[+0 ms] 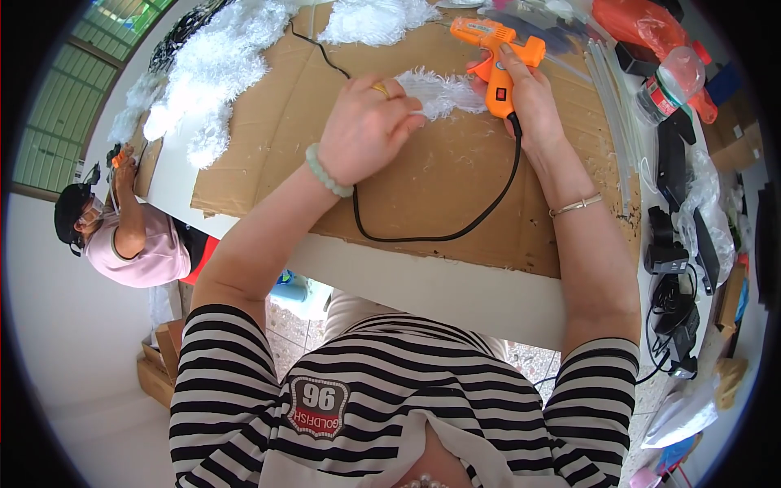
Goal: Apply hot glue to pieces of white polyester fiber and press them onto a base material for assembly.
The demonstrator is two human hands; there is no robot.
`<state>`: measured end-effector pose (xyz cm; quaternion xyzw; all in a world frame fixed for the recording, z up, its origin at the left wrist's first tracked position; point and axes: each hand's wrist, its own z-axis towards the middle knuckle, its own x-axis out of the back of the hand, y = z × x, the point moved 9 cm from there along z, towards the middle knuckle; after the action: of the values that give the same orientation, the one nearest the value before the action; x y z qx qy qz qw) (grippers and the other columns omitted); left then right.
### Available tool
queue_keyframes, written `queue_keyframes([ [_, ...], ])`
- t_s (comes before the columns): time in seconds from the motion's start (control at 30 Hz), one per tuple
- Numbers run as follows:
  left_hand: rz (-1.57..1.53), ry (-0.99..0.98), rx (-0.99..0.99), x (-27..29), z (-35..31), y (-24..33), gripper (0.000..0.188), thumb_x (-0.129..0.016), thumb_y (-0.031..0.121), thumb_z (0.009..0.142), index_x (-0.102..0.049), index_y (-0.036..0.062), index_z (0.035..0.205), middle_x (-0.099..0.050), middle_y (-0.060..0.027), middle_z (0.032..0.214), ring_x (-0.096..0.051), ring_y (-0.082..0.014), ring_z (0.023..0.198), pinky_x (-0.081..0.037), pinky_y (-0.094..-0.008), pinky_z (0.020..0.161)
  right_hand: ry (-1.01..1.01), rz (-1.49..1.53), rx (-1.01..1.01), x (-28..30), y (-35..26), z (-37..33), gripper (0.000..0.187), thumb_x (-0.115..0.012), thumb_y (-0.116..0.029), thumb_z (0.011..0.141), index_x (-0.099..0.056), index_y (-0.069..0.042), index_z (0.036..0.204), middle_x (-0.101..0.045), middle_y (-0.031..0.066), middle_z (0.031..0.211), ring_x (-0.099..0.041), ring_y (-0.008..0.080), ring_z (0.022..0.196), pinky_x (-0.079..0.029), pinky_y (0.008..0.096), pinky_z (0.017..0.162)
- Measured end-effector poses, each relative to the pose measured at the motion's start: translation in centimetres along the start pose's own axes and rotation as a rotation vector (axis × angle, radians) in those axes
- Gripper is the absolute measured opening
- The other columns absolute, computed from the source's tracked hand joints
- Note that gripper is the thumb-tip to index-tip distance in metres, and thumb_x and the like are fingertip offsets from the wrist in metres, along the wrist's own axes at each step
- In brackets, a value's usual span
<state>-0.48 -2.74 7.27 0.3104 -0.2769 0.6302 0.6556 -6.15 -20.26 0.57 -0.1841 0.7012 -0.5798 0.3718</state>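
An orange hot glue gun (499, 73) is in my right hand (533, 102), with the fingers wrapped round its handle. Its nozzle points left, and a black cord (431, 239) loops from the handle's base back under my left wrist. Between my hands, a tuft of white fringe (443, 93) lies on the cardboard (285, 122); its right end passes behind the glue gun. My left hand (370, 126) is closed beside the fringe's left end, thumb and fingers drawn together. The fingertips are partly hidden, so what they grip cannot be made out.
A heap of white fluffy fringe (215, 77) lies at the far left, with another pile (378, 18) behind. Clear glue sticks (614, 114), a plastic bottle (671, 85) and black power adapters (669, 259) line the right side. A co-worker (130, 244) works at the left.
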Motion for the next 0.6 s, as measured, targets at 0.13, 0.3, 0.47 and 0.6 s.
queue_keyframes([
  [0.13,0.126,-0.158,-0.032,-2.4,-0.2,1.4,0.016,-0.070,0.021,0.071,-0.068,0.0085,0.082,-0.059,-0.0003,0.084,-0.052,-0.0219,0.090,-0.043,-0.0379,0.080,0.000,0.029,0.020,-0.1,0.0,0.0,0.035,-0.050,-0.033,0.093,-0.055,-0.005,0.112,-0.065,0.0072,0.093,-0.063,0.0136,0.077,-0.048,0.0234,0.062],
  [0.3,0.080,-0.192,-0.051,-3.2,0.1,0.7,0.018,-0.070,0.020,0.071,-0.069,0.0101,0.086,-0.058,-0.0002,0.082,-0.053,-0.0216,0.086,-0.043,-0.0367,0.078,-0.006,-0.003,0.026,-0.3,0.1,0.0,0.035,-0.050,-0.033,0.093,-0.056,-0.004,0.112,-0.065,0.0077,0.094,-0.063,0.0141,0.078,-0.049,0.0243,0.063],
  [0.47,0.058,-0.205,-0.072,-3.0,-0.1,0.7,0.015,-0.069,0.025,0.072,-0.070,0.0152,0.084,-0.057,0.0019,0.081,-0.052,-0.0196,0.086,-0.043,-0.0377,0.078,-0.011,-0.007,0.019,-0.1,0.2,0.2,0.035,-0.050,-0.034,0.093,-0.056,-0.005,0.112,-0.065,0.0084,0.094,-0.062,0.0141,0.077,-0.048,0.0240,0.063],
  [0.6,0.085,-0.259,-0.120,-3.5,-0.1,0.9,0.019,-0.068,0.026,0.075,-0.069,0.0156,0.090,-0.056,0.0019,0.083,-0.052,-0.0198,0.087,-0.043,-0.0372,0.078,-0.004,-0.014,0.004,0.0,0.3,0.2,0.034,-0.050,-0.034,0.093,-0.056,-0.006,0.112,-0.066,0.0087,0.094,-0.062,0.0143,0.078,-0.048,0.0237,0.062],
])
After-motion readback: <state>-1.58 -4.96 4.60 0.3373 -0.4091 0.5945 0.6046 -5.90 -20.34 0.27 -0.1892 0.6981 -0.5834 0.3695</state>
